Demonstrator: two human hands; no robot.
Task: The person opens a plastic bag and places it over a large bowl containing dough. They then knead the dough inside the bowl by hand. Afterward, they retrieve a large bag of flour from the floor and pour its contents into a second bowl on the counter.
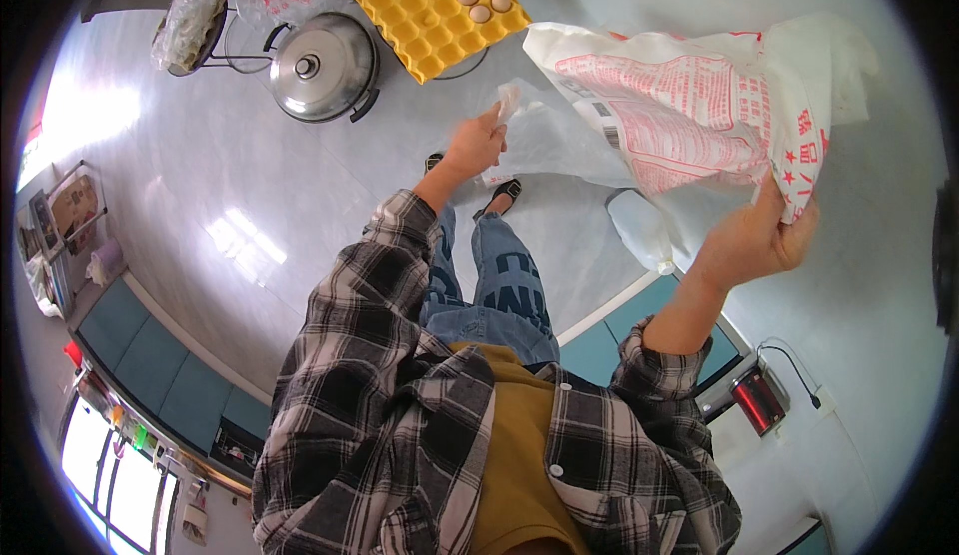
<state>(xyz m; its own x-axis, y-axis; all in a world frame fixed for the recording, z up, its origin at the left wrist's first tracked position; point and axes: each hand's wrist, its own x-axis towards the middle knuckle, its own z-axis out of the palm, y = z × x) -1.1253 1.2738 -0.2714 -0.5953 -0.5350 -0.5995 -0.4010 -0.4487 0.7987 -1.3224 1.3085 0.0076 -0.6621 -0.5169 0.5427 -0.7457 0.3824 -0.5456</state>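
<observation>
My right hand (pixel 775 236) grips the edge of a large white woven bag (pixel 674 117) with red print, held up at the right. My left hand (pixel 476 143) pinches a bunched part of a thin clear plastic bag (pixel 554 135), which stretches towards the printed bag and passes partly behind it. Whether the two bags are joined cannot be told. Beyond my left hand lies a yellow egg tray (pixel 419 30) with several brown eggs (pixel 479 13) at its far right part and bare cups elsewhere.
A lidded steel pot (pixel 324 68) stands on the floor at the upper left, beside plastic-covered items (pixel 191 19). A translucent plastic jug (pixel 640 229) is on the floor near teal cabinets (pixel 581 353). A red kettle (pixel 757 401) stands at the lower right. A wire rack (pixel 86 210) is far left.
</observation>
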